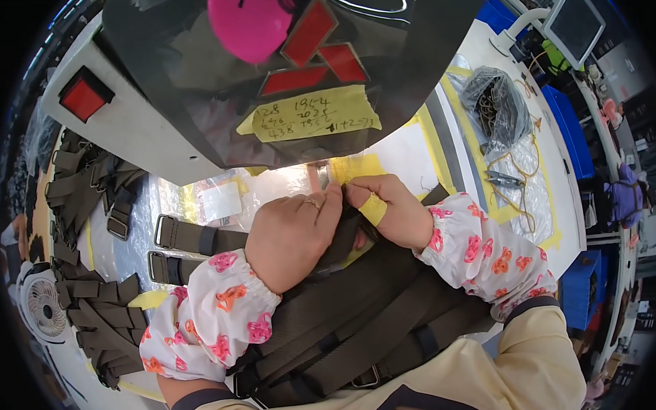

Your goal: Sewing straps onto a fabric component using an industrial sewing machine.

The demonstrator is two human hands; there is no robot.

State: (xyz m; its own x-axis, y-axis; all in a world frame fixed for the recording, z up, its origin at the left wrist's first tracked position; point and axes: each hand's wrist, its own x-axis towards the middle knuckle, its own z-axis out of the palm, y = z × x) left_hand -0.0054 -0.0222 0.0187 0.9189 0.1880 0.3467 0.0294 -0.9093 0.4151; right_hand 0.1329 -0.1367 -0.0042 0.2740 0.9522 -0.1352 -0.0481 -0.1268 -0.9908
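My left hand [294, 236] is closed, its thumb and fingers pinching a dark olive webbing strap [352, 237] just below the machine head. On the same strap, from the other side, my right hand [399, 211] is closed with bent fingers; yellow tape [373, 208] wraps its thumb. Both fingertips nearly meet, and the strap's end between them is partly hidden. A heap of wide dark straps [353, 312] lies under my wrists and against my body. Left of my left hand, two strap ends with a metal buckle [166, 231] and black keepers lie on the lit worktop.
The big grey and black machine head [194, 87] overhangs the hands, with a red switch [86, 95] and a yellow handwritten note [310, 115]. Piled straps [104, 314] and a white fan [44, 307] stand left. At right are a bag of metal parts [494, 105] and thread snips [505, 178].
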